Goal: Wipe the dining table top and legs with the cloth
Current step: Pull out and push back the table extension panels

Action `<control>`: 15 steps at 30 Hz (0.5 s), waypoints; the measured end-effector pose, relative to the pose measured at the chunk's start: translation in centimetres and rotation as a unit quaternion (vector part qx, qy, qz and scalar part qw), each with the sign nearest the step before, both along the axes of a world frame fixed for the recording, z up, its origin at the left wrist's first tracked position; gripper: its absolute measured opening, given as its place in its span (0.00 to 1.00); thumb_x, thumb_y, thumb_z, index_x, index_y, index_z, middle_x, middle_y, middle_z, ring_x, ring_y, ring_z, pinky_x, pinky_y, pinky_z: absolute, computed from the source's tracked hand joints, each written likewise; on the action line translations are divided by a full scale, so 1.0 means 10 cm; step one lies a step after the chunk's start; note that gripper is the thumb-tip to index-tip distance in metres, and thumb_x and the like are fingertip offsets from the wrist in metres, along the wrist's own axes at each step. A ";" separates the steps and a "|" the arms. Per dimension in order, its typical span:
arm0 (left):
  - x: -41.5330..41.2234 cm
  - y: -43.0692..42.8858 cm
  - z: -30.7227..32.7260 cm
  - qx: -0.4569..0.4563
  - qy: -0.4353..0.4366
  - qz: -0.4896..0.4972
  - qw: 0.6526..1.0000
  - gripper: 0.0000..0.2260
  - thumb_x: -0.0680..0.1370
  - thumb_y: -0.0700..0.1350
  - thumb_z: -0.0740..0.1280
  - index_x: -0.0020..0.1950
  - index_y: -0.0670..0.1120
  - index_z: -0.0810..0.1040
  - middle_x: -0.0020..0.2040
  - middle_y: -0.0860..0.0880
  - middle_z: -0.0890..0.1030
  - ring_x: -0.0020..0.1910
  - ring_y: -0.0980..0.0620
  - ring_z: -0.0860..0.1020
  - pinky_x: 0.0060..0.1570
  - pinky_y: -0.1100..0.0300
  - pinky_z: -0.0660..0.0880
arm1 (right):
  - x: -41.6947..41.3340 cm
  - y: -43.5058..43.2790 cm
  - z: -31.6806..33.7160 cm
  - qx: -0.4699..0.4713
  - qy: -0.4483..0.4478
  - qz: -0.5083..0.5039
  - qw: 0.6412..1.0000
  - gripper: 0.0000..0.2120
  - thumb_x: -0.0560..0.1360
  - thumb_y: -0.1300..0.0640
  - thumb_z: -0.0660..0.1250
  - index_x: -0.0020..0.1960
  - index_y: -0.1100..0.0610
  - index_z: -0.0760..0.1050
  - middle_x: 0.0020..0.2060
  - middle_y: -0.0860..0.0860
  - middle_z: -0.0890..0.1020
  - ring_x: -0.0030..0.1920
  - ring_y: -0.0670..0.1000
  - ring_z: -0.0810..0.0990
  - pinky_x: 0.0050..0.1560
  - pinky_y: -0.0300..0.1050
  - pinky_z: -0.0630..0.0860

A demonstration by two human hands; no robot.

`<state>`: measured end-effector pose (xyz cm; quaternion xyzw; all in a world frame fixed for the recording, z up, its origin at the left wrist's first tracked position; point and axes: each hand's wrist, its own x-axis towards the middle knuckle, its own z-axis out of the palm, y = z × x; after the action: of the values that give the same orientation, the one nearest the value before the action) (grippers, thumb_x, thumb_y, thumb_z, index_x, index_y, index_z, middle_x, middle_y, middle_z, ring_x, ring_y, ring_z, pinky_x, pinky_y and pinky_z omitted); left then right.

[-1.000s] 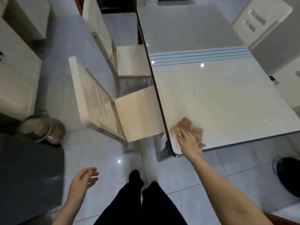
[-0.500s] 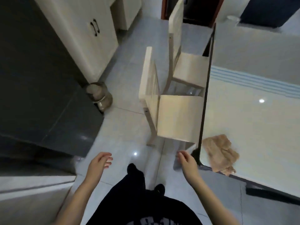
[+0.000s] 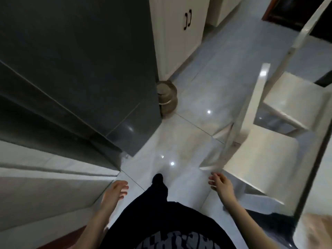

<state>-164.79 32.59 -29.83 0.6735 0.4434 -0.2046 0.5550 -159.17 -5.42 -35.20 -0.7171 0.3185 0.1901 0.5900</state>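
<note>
the view is swinging further left than half a second ago: the dining table (image 3: pixel 323 177) is now reduced to a dark edge and a sliver of pale top at the far right, and the tan cloth (image 3: pixel 318 229) is lying on its near corner, blurred, in the bottom right of the view, no longer under any hand. the right hand (image 3: pixel 221 186), which was pressing the cloth a second ago, is now hanging free over the floor tiles (image 3: pixel 188 123) just beside the seat of the near chair (image 3: pixel 260 153), fingers loosely apart and curled, holding nothing. the left hand (image 3: pixel 115 193) is also hanging empty, fingers slightly spread, near the white step at the lower left. the dark fridge (image 3: pixel 80 69) is filling much more of the left side than before, with the metal pot (image 3: pixel 167 99) sitting on the floor at its corner, in front of the white cabinet (image 3: pixel 179 33). a second chair (image 3: pixel 294 97) is standing beyond the first. the person's dark trousers (image 3: pixel 161 203) are showing at bottom centre.
</note>
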 end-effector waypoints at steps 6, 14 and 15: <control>1.11 0.66 0.07 -0.022 -0.002 -0.007 1.000 0.11 0.80 0.35 0.56 0.43 0.40 0.76 0.37 0.43 0.77 0.30 0.49 0.77 0.31 0.62 0.71 | 0.56 0.39 0.00 -0.011 0.014 -0.065 0.998 0.08 0.81 0.60 0.58 0.50 0.61 0.76 0.45 0.61 0.81 0.41 0.57 0.80 0.41 0.47 0.75; 2.90 0.22 0.27 -0.065 -0.043 -0.172 0.982 0.11 0.82 0.39 0.55 0.47 0.43 0.77 0.44 0.41 0.79 0.38 0.48 0.79 0.43 0.58 0.72 | 0.69 0.17 0.06 -0.027 0.052 -0.260 0.964 0.10 0.82 0.62 0.57 0.56 0.65 0.74 0.42 0.59 0.80 0.35 0.53 0.82 0.33 0.42 0.76; 3.13 0.07 0.31 -0.072 -0.050 -0.199 0.976 0.11 0.82 0.39 0.55 0.47 0.43 0.77 0.45 0.41 0.79 0.40 0.47 0.78 0.45 0.58 0.73 | 0.71 0.08 0.06 -0.022 0.058 -0.301 0.952 0.10 0.82 0.62 0.56 0.57 0.65 0.73 0.41 0.58 0.79 0.32 0.50 0.82 0.29 0.38 0.76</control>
<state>-133.54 33.29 -26.77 0.7154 0.2568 -0.3086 0.5719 -152.03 -4.60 -34.64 -0.5882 0.5574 0.0381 0.5847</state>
